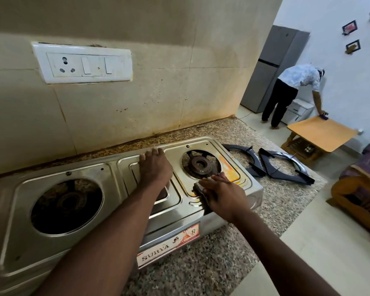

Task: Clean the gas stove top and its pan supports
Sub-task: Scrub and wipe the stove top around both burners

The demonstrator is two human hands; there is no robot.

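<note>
A steel two-burner gas stove (90, 174) lies on the granite counter, both burners bare. My left hand (154, 165) rests flat on the stove's middle panel, fingers reaching its back edge. My right hand (220, 194) presses a grey scrub pad (199, 187) onto the stove top just in front of the right burner (200, 164); its fingers lie over the pad and hide most of it. An orange stain (231, 169) shows to the right of that burner. Two black pan supports (286, 165) lie on the counter right of the stove.
A tiled wall with a white switch and socket plate (82, 63) stands behind the stove. The granite counter (201, 263) ends at the right. Beyond it a person (291, 92) bends over a wooden table (320, 133), near a grey fridge (273, 67) and a sofa (363, 184).
</note>
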